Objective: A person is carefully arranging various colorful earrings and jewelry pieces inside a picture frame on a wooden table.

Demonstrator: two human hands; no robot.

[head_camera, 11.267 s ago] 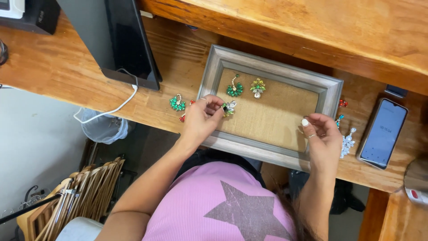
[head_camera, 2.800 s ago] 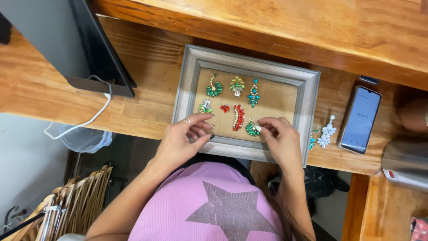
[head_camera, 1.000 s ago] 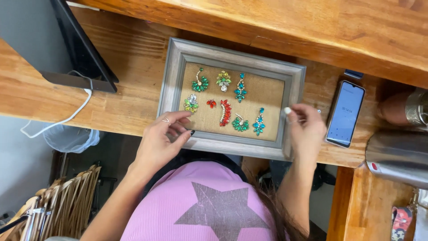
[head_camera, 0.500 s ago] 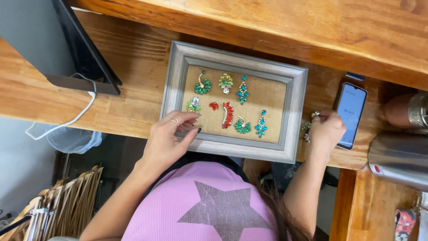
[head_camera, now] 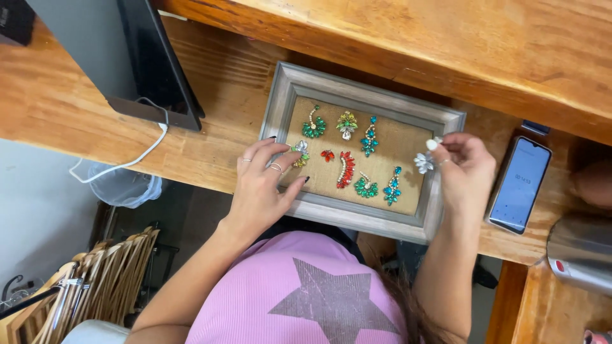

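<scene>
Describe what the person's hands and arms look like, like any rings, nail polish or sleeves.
Both arms are bare, with no sleeves reaching the forearms. The left hand wears thin rings on several fingers and has dark polished nails. The right hand has a pale, whitish nail showing and what looks like a thin ring. No watch or bracelet shows. The top is pink ribbed fabric with a grey star.

Item, upper garment: I am wearing a pink ribbed top (head_camera: 299, 299) with a large grey star (head_camera: 335, 298) printed on the chest, its surface looking mottled. Item, arms: I am going bare-armed, no sleeves showing. Item, left hand (head_camera: 261, 188): I am wearing thin rings (head_camera: 275, 167) on two fingers and dark nail polish. Item, right hand (head_camera: 465, 169): I am wearing pale nail polish and a thin ring.
</scene>
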